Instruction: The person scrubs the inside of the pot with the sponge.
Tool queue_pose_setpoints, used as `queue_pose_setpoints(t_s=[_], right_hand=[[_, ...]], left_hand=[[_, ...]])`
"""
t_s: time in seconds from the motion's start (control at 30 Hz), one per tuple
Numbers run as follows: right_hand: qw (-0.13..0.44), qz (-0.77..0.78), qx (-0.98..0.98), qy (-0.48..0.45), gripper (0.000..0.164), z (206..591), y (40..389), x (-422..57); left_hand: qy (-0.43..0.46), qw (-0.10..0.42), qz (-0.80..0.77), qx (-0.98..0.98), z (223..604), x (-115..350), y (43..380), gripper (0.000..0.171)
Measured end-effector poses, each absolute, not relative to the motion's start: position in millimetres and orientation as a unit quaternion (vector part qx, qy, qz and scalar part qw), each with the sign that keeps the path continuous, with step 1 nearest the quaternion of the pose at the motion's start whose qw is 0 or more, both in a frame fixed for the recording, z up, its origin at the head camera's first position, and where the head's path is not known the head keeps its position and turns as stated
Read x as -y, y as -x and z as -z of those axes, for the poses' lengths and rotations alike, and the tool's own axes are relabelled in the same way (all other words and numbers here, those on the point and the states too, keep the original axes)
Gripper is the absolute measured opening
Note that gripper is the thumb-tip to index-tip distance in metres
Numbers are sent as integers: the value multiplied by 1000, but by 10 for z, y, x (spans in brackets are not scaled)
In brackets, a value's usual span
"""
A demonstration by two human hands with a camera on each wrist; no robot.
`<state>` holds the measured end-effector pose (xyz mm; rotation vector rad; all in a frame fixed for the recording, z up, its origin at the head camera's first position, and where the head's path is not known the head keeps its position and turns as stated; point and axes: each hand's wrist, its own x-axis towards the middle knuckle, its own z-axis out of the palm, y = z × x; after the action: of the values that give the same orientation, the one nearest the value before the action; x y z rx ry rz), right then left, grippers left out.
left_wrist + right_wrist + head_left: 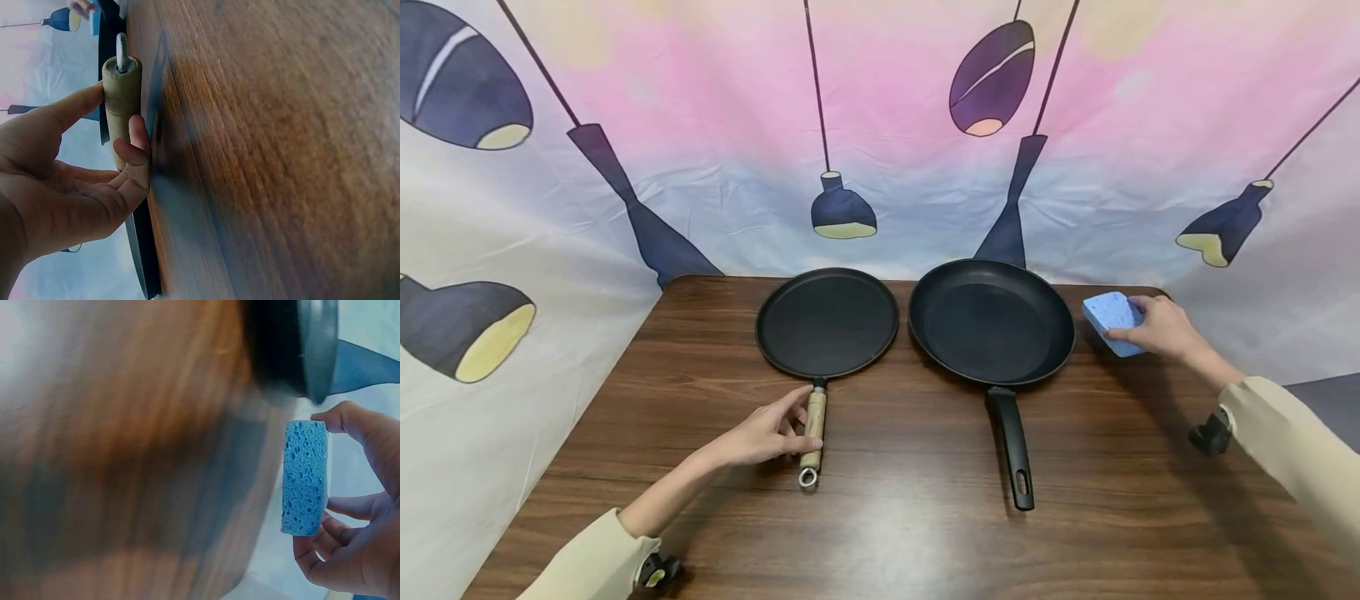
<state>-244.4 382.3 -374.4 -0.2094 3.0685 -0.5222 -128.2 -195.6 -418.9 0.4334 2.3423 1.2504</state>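
On the left of the table lies a shallow, flat black crepe pan (827,323) with a wooden handle (122,94) ending in a metal ring. My left hand (767,429) holds that handle between thumb and fingers, the fingers curled against it in the left wrist view. My right hand (1161,327) grips a light blue sponge (1112,321) by its edges, to the right of a deeper black frying pan (992,321). The right wrist view has the sponge (304,478) raised off the tabletop, thumb at one end and fingers at the other.
The brown wooden table (895,533) ends at the back against a cloth backdrop (895,125) printed with lamps. The frying pan's black handle (1015,454) points toward the front. Both pans sit close side by side near the table's back edge.
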Motion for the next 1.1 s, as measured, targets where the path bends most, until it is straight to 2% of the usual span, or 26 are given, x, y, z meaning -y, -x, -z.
queue_pose_setpoints(t_s=[0.47, 1.1], right_hand=[[1, 181, -976, 121, 76, 3317, 2760, -3200], [26, 203, -948, 242, 75, 3230, 3079, -1836]], left_hand=[[-153, 242, -446, -848, 4135, 1933, 1255, 92], [-154, 250, -414, -861, 4146, 1934, 1271, 94]])
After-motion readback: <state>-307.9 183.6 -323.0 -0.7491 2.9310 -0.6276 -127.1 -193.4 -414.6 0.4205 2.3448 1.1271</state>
